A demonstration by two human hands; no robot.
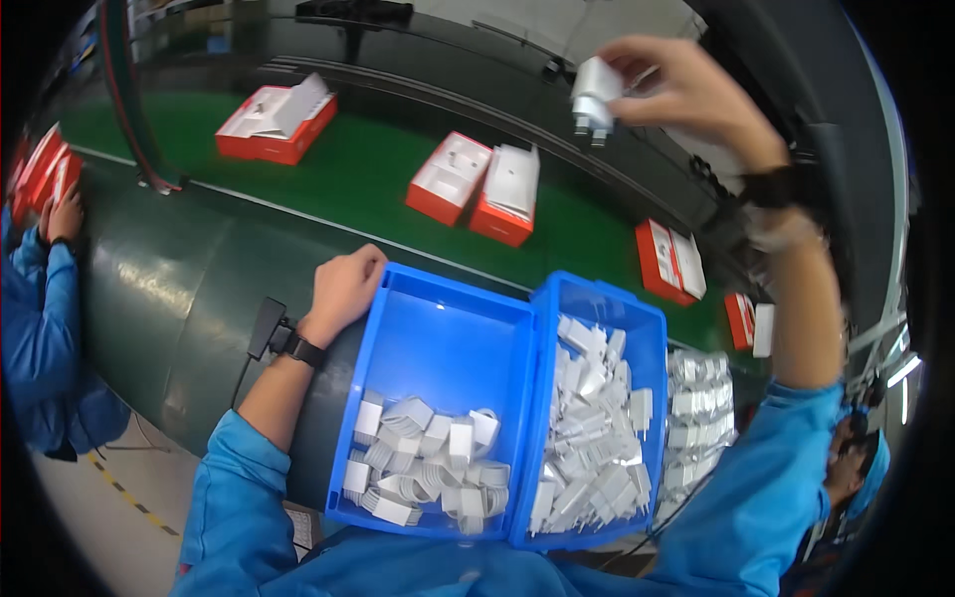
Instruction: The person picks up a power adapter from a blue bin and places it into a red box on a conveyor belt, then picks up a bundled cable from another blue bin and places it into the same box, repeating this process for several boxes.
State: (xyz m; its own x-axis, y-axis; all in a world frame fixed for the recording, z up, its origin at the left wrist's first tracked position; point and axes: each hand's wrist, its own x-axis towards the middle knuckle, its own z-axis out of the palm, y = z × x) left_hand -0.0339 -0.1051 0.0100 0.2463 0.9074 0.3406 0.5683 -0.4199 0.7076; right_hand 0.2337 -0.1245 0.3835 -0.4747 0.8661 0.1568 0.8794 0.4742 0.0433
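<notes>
The right hand (686,95) is reaching out high over the far side of the green conveyor belt (368,169), fingers pinched together on a white plug adapter (595,99) with its prongs pointing down. The left hand (343,289) is resting closed as a loose fist on the far left corner of the left blue bin (438,328), gripping nothing that shows. That bin is holding coiled white cables; the right blue bin (652,328) is holding more adapters. Open red boxes (476,189) are riding the belt below the raised hand. The pinch looks light, so the adapter could slip and drop onto the belt between boxes, or land skewed in a tray.
</notes>
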